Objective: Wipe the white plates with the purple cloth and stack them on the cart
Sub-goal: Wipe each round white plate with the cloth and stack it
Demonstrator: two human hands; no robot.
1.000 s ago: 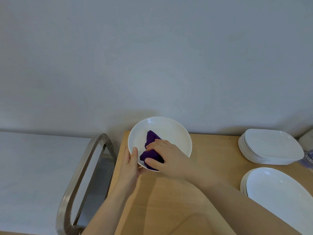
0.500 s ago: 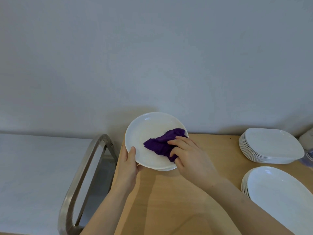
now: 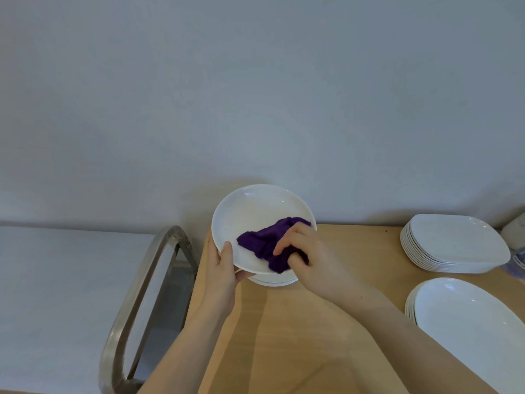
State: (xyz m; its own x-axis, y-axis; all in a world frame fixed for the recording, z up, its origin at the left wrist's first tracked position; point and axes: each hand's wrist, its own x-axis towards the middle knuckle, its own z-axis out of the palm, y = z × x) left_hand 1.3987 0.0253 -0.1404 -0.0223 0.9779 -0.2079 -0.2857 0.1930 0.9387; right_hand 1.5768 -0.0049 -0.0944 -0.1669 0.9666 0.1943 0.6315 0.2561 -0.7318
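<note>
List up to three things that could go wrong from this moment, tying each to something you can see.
1. The left hand holds the round plate only at its rim, tilted above the cart top; pressure from the purple cloth in the right hand might make it slip.
2. If it drops, it would likely hit the round plates stacked right beneath it.

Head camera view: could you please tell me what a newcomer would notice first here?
The purple cloth stands out most, pressed by the right hand onto a round white plate that the left hand holds tilted at its rim above the wooden cart top. On the right sit a stack of square plates and a stack of oval plates.
</note>
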